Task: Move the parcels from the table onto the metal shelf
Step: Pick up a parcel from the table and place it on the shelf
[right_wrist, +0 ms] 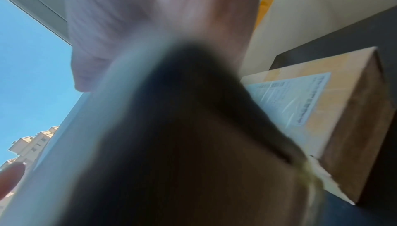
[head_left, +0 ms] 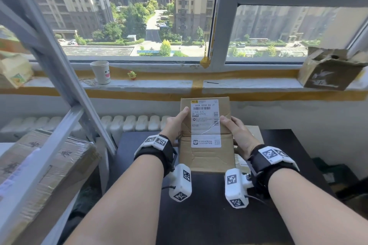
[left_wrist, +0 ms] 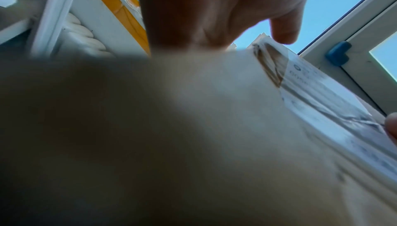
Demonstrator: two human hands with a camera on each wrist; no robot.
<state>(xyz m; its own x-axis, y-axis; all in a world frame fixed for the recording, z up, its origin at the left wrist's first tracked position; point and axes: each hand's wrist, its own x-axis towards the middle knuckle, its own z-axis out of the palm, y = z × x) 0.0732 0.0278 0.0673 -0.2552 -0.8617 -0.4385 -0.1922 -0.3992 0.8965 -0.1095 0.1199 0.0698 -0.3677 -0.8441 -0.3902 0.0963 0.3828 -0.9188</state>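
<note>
You hold the cardboard parcel point(head_left: 207, 157) above the black table point(head_left: 209, 215), your left hand point(head_left: 175, 125) and right hand point(head_left: 238, 133) clasping its side edges, thumbs pressed on its labelled top.

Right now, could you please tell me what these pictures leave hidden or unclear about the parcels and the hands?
- Left hand: head view, fingers hidden behind the held parcel; only the thumb shows.
- Right hand: right wrist view, blurred; parcel covers most of the frame.
- Second parcel on the table: head view, mostly hidden behind the held one.
- Shipping label: small print unreadable.
- Metal shelf: cut off by the left edge.
</note>
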